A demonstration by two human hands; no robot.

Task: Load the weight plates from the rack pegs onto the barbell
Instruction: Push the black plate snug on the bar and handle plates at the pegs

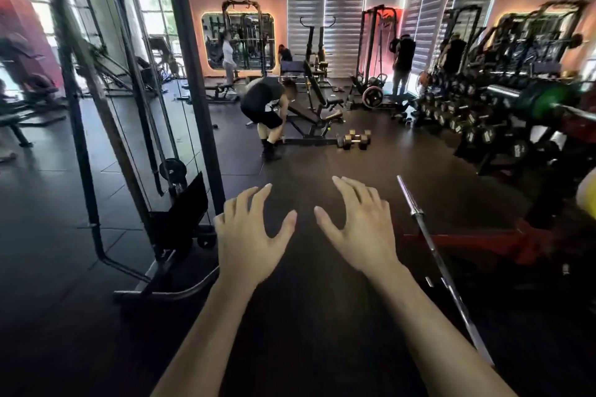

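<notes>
Hands, two: left hand and right hand, both held out over the dark floor, palms down, fingers spread and nearly straight, thumbs pointing toward each other; neither holds or touches anything.

Barbells, two in view: one bare barbell running low and diagonally just right of the right hand, its sleeve end carrying no plate; one loaded bar at the far right, higher up, with a green plate and a darker plate beside it on the sleeve.

Loose dumbbells, two, on the floor side by side near the bench; dumbbell rack, one, along the right wall, filled with many dumbbells, too blurred to count.

Cable machine, one, at left, with one small plate on a low peg.

Other people, four: one bending by the bench; three standing far back.
</notes>
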